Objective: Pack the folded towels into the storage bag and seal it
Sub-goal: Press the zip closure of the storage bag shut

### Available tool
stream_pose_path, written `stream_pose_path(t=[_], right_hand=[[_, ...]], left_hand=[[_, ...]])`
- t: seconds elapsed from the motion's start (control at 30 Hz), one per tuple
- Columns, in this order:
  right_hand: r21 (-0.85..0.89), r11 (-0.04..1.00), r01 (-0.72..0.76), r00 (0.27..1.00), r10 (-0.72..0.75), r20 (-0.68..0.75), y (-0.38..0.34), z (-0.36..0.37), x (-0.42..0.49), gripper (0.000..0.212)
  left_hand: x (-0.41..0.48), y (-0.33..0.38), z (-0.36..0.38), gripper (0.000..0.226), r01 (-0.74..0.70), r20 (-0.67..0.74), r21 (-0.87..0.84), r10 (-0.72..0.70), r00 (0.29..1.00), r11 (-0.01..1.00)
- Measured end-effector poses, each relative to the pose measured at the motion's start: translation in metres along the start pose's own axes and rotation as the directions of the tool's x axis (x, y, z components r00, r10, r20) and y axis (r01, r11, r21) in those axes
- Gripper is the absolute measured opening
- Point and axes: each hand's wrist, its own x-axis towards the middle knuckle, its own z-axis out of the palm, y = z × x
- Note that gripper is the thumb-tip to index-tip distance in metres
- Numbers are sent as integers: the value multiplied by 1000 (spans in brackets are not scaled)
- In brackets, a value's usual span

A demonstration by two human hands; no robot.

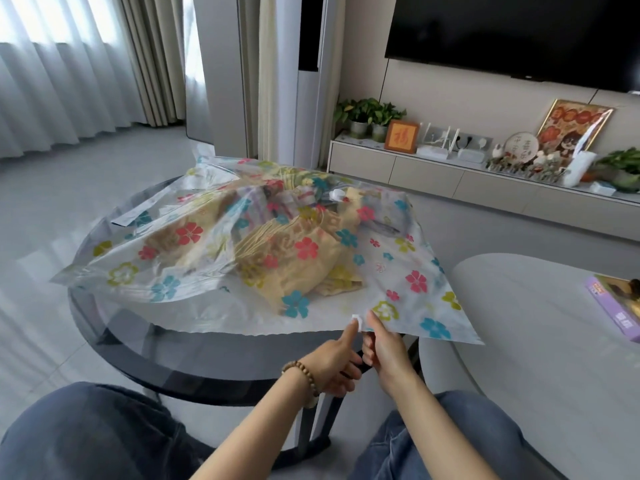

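Storage bag with towels lies mid-frame on worktop; your left hand and right hand pinch the white slider clip at its near edge.

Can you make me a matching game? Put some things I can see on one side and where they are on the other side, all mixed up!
1. towels
2. white clip
3. bead bracelet
4. purple box

A. on the left wrist
B. inside the flowery bag
C. on the light table at the right
D. on the bag's near edge, between both hands

Pairs: 1-B, 2-D, 3-A, 4-C
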Motion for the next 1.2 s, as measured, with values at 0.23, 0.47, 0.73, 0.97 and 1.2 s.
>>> stream_pose_path(t=[0.23,0.47,0.73,0.97,1.2], right_hand=[[-72,996,55,998,-53,29,-4,-8,2,30],[27,996,86,994,-87,62,-13,-9,1,28],[81,996,22,999,-25,31,-11,-21,13,51],[149,988,34,996,-21,-88,-12,6,11,46],[-157,985,-69,994,82,75,5,87,-1,32]], left_hand=[[23,11,24,52,-240,-208,-296,183,961,925],[27,14,18,48,-379,-372,-228,279,885,897],[21,3,-14,46,-401,-523,-303,201,828,864],[7,-8,-56,48,-417,-519,-278,230,823,865],[14,-2,-66,48,-371,-496,-306,186,848,877]])
